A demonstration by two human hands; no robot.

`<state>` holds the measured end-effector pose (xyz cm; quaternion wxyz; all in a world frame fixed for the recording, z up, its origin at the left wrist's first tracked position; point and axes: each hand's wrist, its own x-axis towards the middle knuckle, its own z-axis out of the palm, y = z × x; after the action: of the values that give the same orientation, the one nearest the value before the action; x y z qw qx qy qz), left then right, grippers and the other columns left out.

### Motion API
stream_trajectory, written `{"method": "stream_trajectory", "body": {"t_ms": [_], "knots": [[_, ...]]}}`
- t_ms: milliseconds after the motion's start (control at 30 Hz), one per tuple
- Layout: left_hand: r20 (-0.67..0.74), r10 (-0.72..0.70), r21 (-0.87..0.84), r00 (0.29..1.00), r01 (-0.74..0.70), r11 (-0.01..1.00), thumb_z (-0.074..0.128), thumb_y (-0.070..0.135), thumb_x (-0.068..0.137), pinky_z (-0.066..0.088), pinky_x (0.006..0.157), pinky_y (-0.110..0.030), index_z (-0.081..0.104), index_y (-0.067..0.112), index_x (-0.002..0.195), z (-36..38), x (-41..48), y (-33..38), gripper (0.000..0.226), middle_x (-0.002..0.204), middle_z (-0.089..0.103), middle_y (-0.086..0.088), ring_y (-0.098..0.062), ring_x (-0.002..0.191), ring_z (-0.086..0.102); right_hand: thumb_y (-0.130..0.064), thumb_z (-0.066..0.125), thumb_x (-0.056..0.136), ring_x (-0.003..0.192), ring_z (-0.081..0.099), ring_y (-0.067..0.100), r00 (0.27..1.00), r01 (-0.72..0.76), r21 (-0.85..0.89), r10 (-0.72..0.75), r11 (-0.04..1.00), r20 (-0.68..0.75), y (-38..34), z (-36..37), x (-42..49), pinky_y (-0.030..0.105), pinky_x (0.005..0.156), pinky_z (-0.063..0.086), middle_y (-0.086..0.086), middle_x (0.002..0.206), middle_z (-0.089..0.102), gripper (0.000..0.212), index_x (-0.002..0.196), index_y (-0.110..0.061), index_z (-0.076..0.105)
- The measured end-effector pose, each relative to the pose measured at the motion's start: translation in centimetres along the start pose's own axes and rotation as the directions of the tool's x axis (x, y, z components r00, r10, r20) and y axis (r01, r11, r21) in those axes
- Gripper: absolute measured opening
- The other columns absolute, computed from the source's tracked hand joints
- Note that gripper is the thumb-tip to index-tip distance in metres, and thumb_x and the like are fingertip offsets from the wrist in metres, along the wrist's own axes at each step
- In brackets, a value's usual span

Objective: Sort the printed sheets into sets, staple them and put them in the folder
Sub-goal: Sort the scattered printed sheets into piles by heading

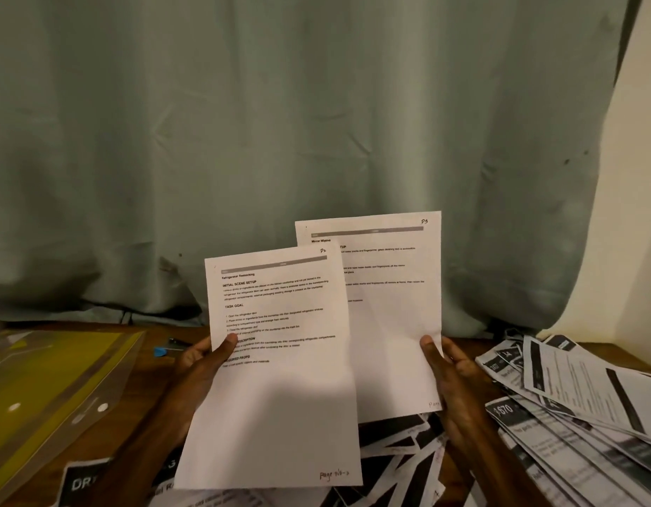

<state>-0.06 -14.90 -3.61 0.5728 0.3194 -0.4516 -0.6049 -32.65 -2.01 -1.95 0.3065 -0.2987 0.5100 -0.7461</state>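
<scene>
Two printed sheets are held up over the wooden table. My left hand [203,360] grips the nearer sheet [280,397], headed "Refrigerator Restocking", with the thumb on its left edge. My right hand [448,364] holds the farther sheet [393,323], headed "Mirror Wiping" and marked P3, by its lower right edge. The left sheet overlaps the right one. A clear folder with a yellow insert [49,382] lies flat at the left. A small blue object [161,351] lies on the table behind my left hand; a dark object beside it is too dim to name.
A fanned heap of black-and-white printed sheets [572,408] covers the table at the right. More printed sheets [397,459] lie below the held ones, along the near edge. A grey-green curtain [280,140] hangs close behind the table.
</scene>
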Motion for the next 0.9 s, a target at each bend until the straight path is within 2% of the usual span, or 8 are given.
{"method": "stream_trajectory", "body": {"t_ms": [167, 333, 467, 600, 667, 767, 833, 900], "knots": [[-0.030, -0.004, -0.026, 1.000, 0.003, 1.000, 0.064, 0.010, 0.094, 0.065, 0.064, -0.038, 0.069, 0.011, 0.115, 0.1, 0.2, -0.4, 0.021, 0.105, 0.077, -0.014, -0.027, 0.081, 0.077, -0.027, 0.068, 0.093, 0.093, 0.074, 0.032, 0.999, -0.007, -0.019, 0.008, 1.000, 0.033, -0.5, 0.1, -0.4, 0.043, 0.074, 0.062, 0.005, 0.104, 0.077, 0.020, 0.113, -0.025, 0.067], [-0.085, 0.045, -0.050, 0.995, -0.049, 0.998, 0.071, 0.018, 0.089, 0.064, 0.075, -0.041, 0.070, 0.011, 0.119, 1.0, -0.1, -0.1, 0.030, 0.110, 0.077, -0.012, -0.029, 0.093, 0.076, -0.025, 0.074, 0.085, 0.093, 0.075, 0.033, 0.973, -0.034, -0.133, 0.064, 0.990, 0.224, -0.8, 1.5, -1.9, 0.051, 0.077, 0.062, 0.006, 0.105, 0.077, 0.033, 0.117, -0.017, 0.067], [-0.074, 0.066, -0.017, 0.995, -0.067, 0.998, 0.071, 0.021, 0.088, 0.062, 0.085, -0.042, 0.068, 0.011, 0.126, 0.5, -0.3, 1.0, 0.040, 0.117, 0.075, -0.011, -0.030, 0.105, 0.072, -0.029, 0.078, 0.075, 0.093, 0.076, 0.023, 0.910, 0.008, -0.283, 0.110, 0.959, 0.401, -0.6, 3.6, -3.8, 0.042, 0.073, 0.062, 0.002, 0.108, 0.077, 0.046, 0.116, -0.016, 0.064], [-0.062, 0.023, 0.049, 0.998, -0.020, 0.999, 0.074, 0.026, 0.083, 0.055, 0.098, -0.054, 0.067, 0.008, 0.129, -1.5, 0.1, 1.9, 0.049, 0.122, 0.072, -0.017, -0.039, 0.111, 0.069, -0.016, 0.076, 0.084, 0.095, 0.075, 0.019, 0.855, 0.068, -0.370, 0.137, 0.927, 0.501, 0.1, 4.9, -4.4, 0.036, 0.081, 0.062, 0.000, 0.106, 0.078, 0.028, 0.111, -0.015, 0.067], [-0.043, 0.024, 0.063, 0.999, -0.022, 0.998, 0.073, 0.026, 0.083, 0.059, 0.092, -0.050, 0.067, 0.007, 0.128, -2.1, 0.1, 2.1, 0.049, 0.122, 0.072, -0.017, -0.038, 0.110, 0.070, -0.018, 0.069, 0.092, 0.094, 0.075, 0.015, 0.831, 0.125, -0.394, 0.121, 0.911, 0.543, 0.0, 5.0, -4.7, 0.028, 0.079, 0.062, -0.001, 0.103, 0.078, 0.016, 0.108, -0.015, 0.070], [-0.053, 0.051, 0.077, 0.997, -0.047, 0.996, 0.067, 0.022, 0.095, 0.064, 0.070, -0.031, 0.069, 0.009, 0.121, -2.6, -0.2, 2.7, 0.029, 0.109, 0.077, -0.009, -0.023, 0.091, 0.076, -0.026, 0.060, 0.098, 0.092, 0.075, 0.016, 0.883, 0.103, -0.349, 0.076, 0.932, 0.463, -0.4, 4.4, -4.4, 0.033, 0.082, 0.062, 0.002, 0.099, 0.078, 0.022, 0.102, -0.009, 0.074], [-0.102, 0.062, 0.088, 0.993, -0.053, 0.995, 0.066, 0.024, 0.097, 0.062, 0.068, -0.027, 0.070, 0.011, 0.117, -2.9, -0.2, 2.9, 0.025, 0.105, 0.077, -0.006, -0.017, 0.085, 0.076, -0.028, 0.064, 0.096, 0.097, 0.072, 0.016, 0.932, 0.228, -0.494, -0.041, 0.839, 0.361, 0.5, 3.0, -2.7, 0.034, 0.081, 0.061, -0.002, 0.100, 0.076, 0.019, 0.101, -0.013, 0.074], [-0.115, 0.064, 0.089, 0.991, -0.054, 0.995, 0.068, 0.028, 0.094, 0.059, 0.091, -0.038, 0.070, 0.010, 0.122, -2.9, -0.1, 3.0, 0.033, 0.116, 0.075, -0.010, -0.024, 0.102, 0.073, -0.035, 0.071, 0.090, 0.100, 0.067, 0.011, 0.942, 0.313, -0.747, -0.094, 0.587, 0.321, 1.5, 1.7, -1.1, 0.021, 0.073, 0.053, -0.012, 0.104, 0.070, 0.019, 0.105, -0.022, 0.071]]}}
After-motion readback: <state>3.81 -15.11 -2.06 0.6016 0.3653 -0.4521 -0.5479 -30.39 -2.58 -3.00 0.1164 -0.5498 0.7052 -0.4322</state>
